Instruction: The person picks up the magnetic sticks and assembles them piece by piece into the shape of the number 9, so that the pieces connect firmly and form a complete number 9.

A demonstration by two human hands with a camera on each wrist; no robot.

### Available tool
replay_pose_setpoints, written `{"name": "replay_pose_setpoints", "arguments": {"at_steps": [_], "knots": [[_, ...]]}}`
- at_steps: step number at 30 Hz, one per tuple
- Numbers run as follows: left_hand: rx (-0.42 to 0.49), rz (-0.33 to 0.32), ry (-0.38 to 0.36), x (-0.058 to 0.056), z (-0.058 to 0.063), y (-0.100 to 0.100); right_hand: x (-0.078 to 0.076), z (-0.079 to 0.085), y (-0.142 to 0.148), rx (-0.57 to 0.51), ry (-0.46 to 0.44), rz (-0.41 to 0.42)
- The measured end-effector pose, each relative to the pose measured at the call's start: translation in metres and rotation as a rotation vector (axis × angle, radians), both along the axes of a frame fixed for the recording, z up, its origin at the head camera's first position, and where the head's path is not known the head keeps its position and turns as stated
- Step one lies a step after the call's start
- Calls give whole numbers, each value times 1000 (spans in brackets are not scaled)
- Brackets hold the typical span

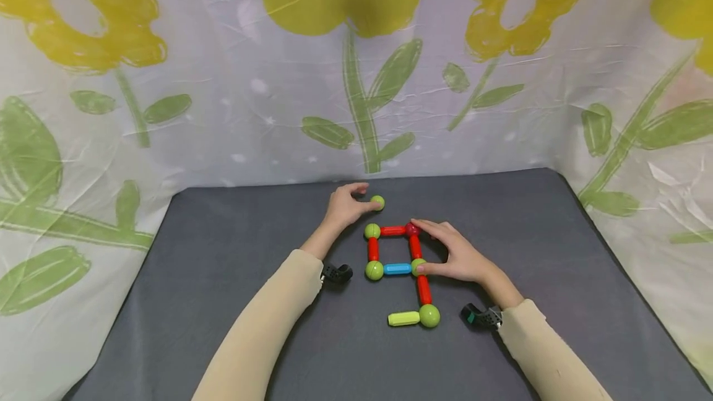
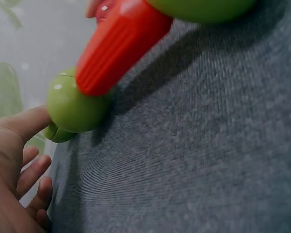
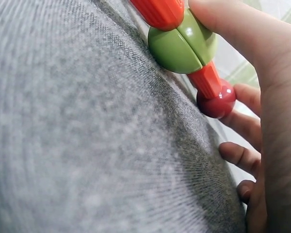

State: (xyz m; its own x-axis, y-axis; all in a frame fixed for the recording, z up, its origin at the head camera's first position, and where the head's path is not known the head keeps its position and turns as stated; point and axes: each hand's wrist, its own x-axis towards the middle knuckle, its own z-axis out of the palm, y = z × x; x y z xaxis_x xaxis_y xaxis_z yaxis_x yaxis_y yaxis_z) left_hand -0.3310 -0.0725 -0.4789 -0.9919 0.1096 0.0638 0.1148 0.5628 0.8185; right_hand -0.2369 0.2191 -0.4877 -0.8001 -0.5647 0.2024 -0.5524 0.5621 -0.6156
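Note:
A building-toy frame of balls and sticks lies flat on the dark cloth. Its square has green balls (image 1: 374,270), a red ball (image 1: 412,229), red sticks (image 1: 393,231) and a blue stick (image 1: 397,269). My right hand (image 1: 457,257) holds its right side, thumb on a green ball (image 3: 182,46), fingers against the red ball (image 3: 216,99). Just beyond the frame, my left hand (image 1: 344,206) touches a loose green ball (image 1: 378,202) with its thumb; the other fingers hang relaxed. In the left wrist view, a nearer green ball (image 2: 77,104) partly hides that loose one.
From the square's lower right corner, a red stick (image 1: 424,290) runs toward me to a green ball (image 1: 429,315) with a yellow-green stick (image 1: 403,319) pointing left. A flowered curtain (image 1: 223,79) rises behind the cloth-covered table (image 1: 223,228).

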Motion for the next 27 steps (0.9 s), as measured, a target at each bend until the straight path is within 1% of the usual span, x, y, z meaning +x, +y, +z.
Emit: {"name": "replay_pose_setpoints", "arguments": {"at_steps": [4,9,13,17,19,21,24,27], "knots": [[-49,-31,17,-2,-2,2,1,0,-1,2,-6,-5],[-61,-42,50,-1,-3,1,1,0,-2,0,-6,-7],[-35,-39,61,1,-1,-1,1,0,-2,-1,-3,-10],[-2,-52,74,9,6,-4,1,1,-1,-3,2,-12],[4,-70,79,18,13,-8,2,0,0,-3,-1,-15],[6,-102,98,31,21,-13,1,-1,1,-1,-1,-16],[0,-159,133,58,33,-22,1,-2,1,-3,-3,-12],[-23,-201,172,88,40,-30,0,-1,1,-6,2,-6]]}}
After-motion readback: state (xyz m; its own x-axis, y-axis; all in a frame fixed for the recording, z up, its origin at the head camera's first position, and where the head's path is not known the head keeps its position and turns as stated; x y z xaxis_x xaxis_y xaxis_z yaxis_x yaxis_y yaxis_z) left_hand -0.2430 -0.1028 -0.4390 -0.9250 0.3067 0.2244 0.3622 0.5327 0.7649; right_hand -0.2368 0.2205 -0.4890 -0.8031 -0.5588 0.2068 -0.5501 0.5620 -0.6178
